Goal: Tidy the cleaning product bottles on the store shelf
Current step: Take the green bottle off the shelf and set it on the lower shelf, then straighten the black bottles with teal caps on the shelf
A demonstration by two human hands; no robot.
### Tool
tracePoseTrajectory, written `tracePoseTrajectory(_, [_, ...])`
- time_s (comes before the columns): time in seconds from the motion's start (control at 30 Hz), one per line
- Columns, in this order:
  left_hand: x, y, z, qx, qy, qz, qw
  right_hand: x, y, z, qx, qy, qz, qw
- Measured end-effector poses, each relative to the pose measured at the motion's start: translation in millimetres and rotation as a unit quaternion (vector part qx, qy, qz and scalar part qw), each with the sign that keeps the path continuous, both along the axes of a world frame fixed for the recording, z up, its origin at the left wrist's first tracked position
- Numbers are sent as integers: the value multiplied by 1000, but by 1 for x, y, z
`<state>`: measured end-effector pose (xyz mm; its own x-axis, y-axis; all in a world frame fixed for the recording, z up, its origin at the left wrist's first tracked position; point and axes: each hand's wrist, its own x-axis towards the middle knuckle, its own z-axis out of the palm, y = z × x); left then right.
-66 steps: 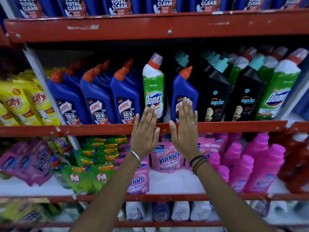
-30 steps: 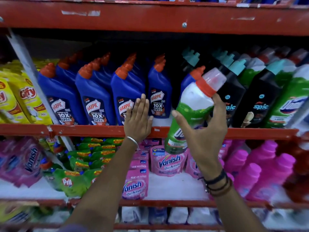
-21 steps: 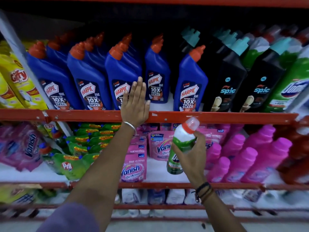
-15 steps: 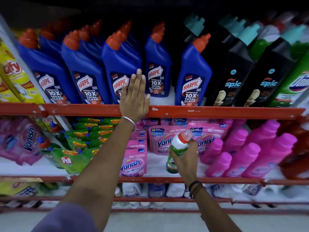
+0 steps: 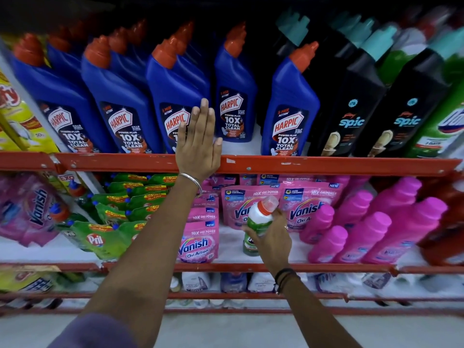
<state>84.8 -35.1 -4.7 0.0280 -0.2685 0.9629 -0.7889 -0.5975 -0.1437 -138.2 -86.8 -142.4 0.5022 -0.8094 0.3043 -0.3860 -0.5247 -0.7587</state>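
The left hand [image 5: 197, 144] has a thin silver bangle [image 5: 192, 178] at its wrist and what looks like a purple sleeve [image 5: 93, 332] higher up. The right hand [image 5: 272, 241] wears dark cord bracelets [image 5: 285, 276] and a ring [image 5: 286, 227].

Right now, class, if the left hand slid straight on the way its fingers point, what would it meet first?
The left hand lies flat, fingers pointing up and into the upper shelf. Straight on, it would probably meet the blue Harpic bottle whose label it already overlaps; whether it touches it yet is unclear.

Harpic bottles [image 5: 120, 106] stand left of the Spic bottles [image 5: 351, 106] on the upper shelf [image 5: 326, 165]; below, Vanish pouches [image 5: 198, 239] sit between Pril pouches [image 5: 98, 238] and capped bottles [image 5: 371, 234].
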Motion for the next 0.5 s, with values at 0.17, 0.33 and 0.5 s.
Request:
tracePoseTrajectory(0.17, [-1,2,-1,9,-3,-10,1000,-13,-19,54,-54,-147,-60,986])
tracePoseTrajectory(0.33, [-5,1,1,3,10,-19,1000,-32,-71,150,-153,-321,-139,924])
tracePoseTrajectory(0.5, [-3,2,-1,-1,18,-28,999,-47,-133,222,-199,-319,-224,899])
